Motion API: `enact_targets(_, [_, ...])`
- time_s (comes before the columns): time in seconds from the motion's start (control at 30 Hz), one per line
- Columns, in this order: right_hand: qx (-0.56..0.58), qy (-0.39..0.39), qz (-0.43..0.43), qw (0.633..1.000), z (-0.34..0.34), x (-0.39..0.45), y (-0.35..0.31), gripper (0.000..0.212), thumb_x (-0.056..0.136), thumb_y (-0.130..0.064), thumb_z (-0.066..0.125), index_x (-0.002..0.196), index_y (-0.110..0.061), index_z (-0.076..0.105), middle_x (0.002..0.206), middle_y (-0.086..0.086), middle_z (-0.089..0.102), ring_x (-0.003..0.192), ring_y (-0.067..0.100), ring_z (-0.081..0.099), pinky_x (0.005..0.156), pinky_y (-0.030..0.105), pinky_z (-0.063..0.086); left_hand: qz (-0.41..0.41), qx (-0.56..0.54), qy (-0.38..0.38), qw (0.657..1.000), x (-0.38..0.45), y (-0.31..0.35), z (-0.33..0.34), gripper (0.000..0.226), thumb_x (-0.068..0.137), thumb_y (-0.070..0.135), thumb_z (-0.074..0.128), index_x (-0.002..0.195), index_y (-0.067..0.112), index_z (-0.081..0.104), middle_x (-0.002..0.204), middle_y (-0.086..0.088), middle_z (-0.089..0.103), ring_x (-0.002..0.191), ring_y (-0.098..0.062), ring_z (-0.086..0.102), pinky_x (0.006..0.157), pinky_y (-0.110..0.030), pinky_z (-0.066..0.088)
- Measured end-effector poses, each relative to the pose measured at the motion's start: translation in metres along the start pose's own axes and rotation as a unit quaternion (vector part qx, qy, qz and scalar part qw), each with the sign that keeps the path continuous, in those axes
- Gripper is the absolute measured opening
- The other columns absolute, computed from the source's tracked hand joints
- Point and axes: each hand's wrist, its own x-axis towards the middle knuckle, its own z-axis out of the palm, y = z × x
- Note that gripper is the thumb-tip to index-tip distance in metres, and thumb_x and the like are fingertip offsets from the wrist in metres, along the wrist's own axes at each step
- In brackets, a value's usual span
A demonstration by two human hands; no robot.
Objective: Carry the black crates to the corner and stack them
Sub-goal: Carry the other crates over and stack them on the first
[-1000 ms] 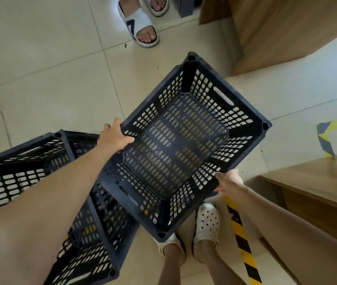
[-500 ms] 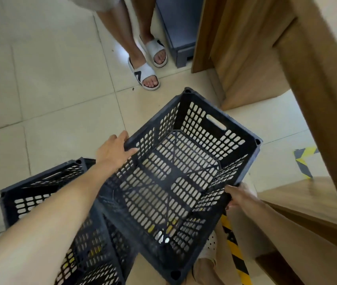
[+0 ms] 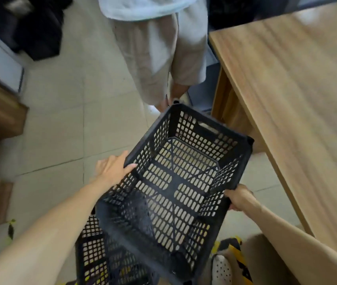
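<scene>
Second crate [image 3: 93,256] at lower left half hidden and cut off by the frame, our view blurred, black crate [image 3: 175,194] held mid-frame, our left hand [image 3: 113,168] and right hand [image 3: 238,199] gripping opposite rims, arms outstretched.

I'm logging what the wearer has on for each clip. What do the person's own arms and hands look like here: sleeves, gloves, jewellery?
Both forearms are bare as far as the picture shows, with no sleeves in view. The left hand and right hand wear no gloves, and no watch, bracelet or ring can be seen. The picture is slightly blurred, so small items could be missed.
</scene>
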Motion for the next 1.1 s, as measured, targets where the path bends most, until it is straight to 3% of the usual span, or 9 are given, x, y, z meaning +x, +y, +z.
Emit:
enact_targets(0.07, [-0.017,-0.022,-0.021,0.999,-0.005,-0.027,-0.024,0.013,0.093,-0.019,0.053,0.089,-0.007,0.057,0.059,0.009,0.062,0.049,0.018,0.06,0.047,0.025,0.05,-0.011,0.008,0.0,1.0,-0.025,-0.021,-0.026,0.056,0.097,0.056,0.037,0.143,0.024,0.033,0.065,0.007,0.051,0.06,-0.014,0.054,0.059,-0.031,0.04])
enact_targets(0.2, [-0.054,-0.05,-0.056,0.996,-0.014,-0.078,-0.062,0.02,0.088,-0.02,0.058,0.073,-0.007,0.055,0.059,0.009,0.062,0.047,0.018,0.059,0.043,0.024,0.047,-0.053,0.02,-0.027,0.998,-0.085,-0.059,-0.066,0.059,0.097,0.057,0.037,0.144,0.023,0.027,0.089,-0.003,0.062,0.079,-0.023,0.062,0.063,-0.033,0.044])
enact_targets(0.3, [-0.076,-0.079,-0.075,0.991,-0.016,-0.105,-0.082,0.016,0.083,-0.017,0.062,0.077,-0.002,0.058,0.068,0.015,0.066,0.054,0.024,0.063,0.049,0.029,0.051,-0.093,0.004,-0.037,0.995,-0.138,-0.077,-0.083,0.056,0.098,0.054,0.037,0.144,0.025,0.024,0.107,-0.009,0.064,0.094,-0.028,0.062,0.072,-0.036,0.042])
enact_targets(0.4, [-0.124,-0.113,-0.122,0.978,-0.014,-0.13,-0.103,0.017,0.082,-0.017,0.064,0.082,-0.001,0.058,0.068,0.014,0.063,0.052,0.023,0.059,0.044,0.026,0.047,-0.148,0.009,-0.031,0.988,-0.195,-0.092,-0.091,0.056,0.098,0.055,0.037,0.143,0.025,0.025,0.097,-0.006,0.061,0.085,-0.026,0.061,0.069,-0.034,0.042])
enact_targets(0.5, [-0.172,-0.141,-0.178,0.959,-0.006,-0.16,-0.125,0.016,0.082,-0.018,0.063,0.077,-0.003,0.058,0.063,0.011,0.061,0.047,0.018,0.054,0.044,0.024,0.044,-0.201,0.007,-0.031,0.979,-0.252,-0.103,-0.097,0.05,0.098,0.053,0.038,0.136,0.022,0.032,0.09,-0.003,0.06,0.081,-0.025,0.061,0.071,-0.035,0.048])
enact_targets(0.67, [-0.222,-0.176,-0.248,0.926,0.016,-0.212,-0.152,0.018,0.078,-0.011,0.064,0.064,-0.005,0.055,0.052,0.011,0.057,0.049,0.025,0.056,0.053,0.029,0.048,-0.293,-0.011,-0.033,0.956,-0.351,-0.112,-0.109,0.049,0.099,0.052,0.037,0.135,0.019,0.035,0.115,-0.011,0.064,0.104,-0.032,0.063,0.081,-0.04,0.048])
enact_targets(0.8, [-0.272,-0.207,-0.305,0.889,0.045,-0.278,-0.17,0.026,0.089,-0.01,0.056,0.065,-0.005,0.049,0.059,0.011,0.051,0.049,0.02,0.049,0.041,0.02,0.037,-0.359,-0.018,-0.024,0.933,-0.429,-0.122,-0.11,0.05,0.098,0.053,0.038,0.135,0.019,0.038,0.116,-0.011,0.064,0.105,-0.032,0.064,0.08,-0.041,0.049])
enact_targets(0.93, [-0.32,-0.215,-0.368,0.846,0.09,-0.334,-0.182,0.026,0.09,-0.012,0.057,0.066,-0.003,0.053,0.059,0.012,0.054,0.039,0.016,0.054,0.033,0.015,0.035,-0.427,-0.034,-0.036,0.903,-0.502,-0.137,-0.099,0.052,0.097,0.053,0.039,0.137,0.02,0.037,0.121,-0.011,0.063,0.106,-0.033,0.064,0.079,-0.04,0.05])
enact_targets(1.1, [-0.37,-0.263,-0.398,0.797,0.166,-0.392,-0.182,0.017,0.089,-0.007,0.058,0.074,-0.002,0.052,0.061,0.013,0.052,0.048,0.022,0.048,0.04,0.019,0.042,-0.488,-0.068,-0.05,0.869,-0.586,-0.159,-0.068,0.043,0.097,0.05,0.041,0.124,0.017,0.042,0.117,-0.009,0.063,0.105,-0.032,0.063,0.075,-0.039,0.047])
